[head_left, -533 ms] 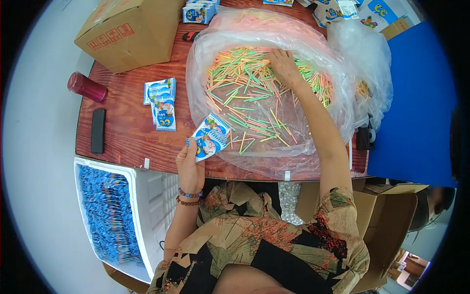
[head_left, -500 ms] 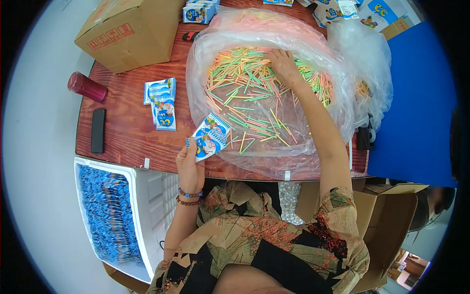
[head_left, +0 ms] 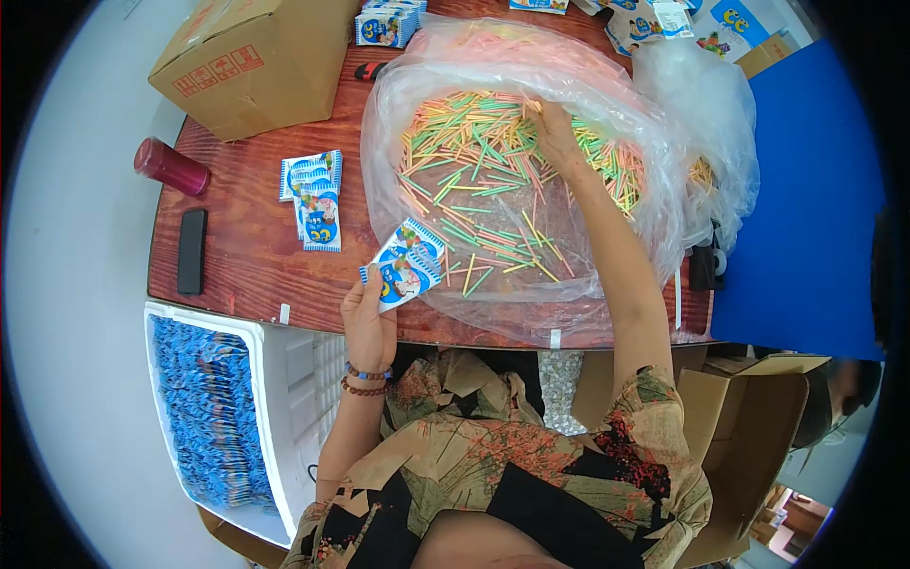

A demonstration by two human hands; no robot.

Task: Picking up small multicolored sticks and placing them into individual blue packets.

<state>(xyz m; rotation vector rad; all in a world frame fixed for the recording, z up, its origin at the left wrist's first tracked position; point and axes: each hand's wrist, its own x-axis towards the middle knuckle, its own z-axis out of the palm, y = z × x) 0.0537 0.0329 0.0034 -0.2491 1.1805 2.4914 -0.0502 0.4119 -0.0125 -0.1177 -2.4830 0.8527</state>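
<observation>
My left hand (head_left: 366,308) grips blue-and-white packets (head_left: 406,266), apparently two overlapping, by their lower left corner at the bag's near edge. Thin pastel sticks (head_left: 474,133) in green, yellow and pink lie heaped in a large clear plastic bag (head_left: 384,114), with its mouth spread wide. Over the far part of that heap is my right hand (head_left: 557,137), its fingers pinched around a few of the sticks at their tips. How many it holds is hidden. Left of the bag, several similar packets (head_left: 318,204) lie overlapping on the reddish wooden table (head_left: 246,256).
A cardboard box (head_left: 251,76) stands far left, near a red cylinder (head_left: 172,167) and a black phone (head_left: 191,251). Below the table's left edge, a white foam box (head_left: 275,408) holds rows of blue packets. An open carton (head_left: 749,427) is at lower right, under a blue panel (head_left: 796,209).
My right hand has turned and drawn slightly to the right, its fingers now closer together around sticks. My left hand keeps the packets in the same place.
</observation>
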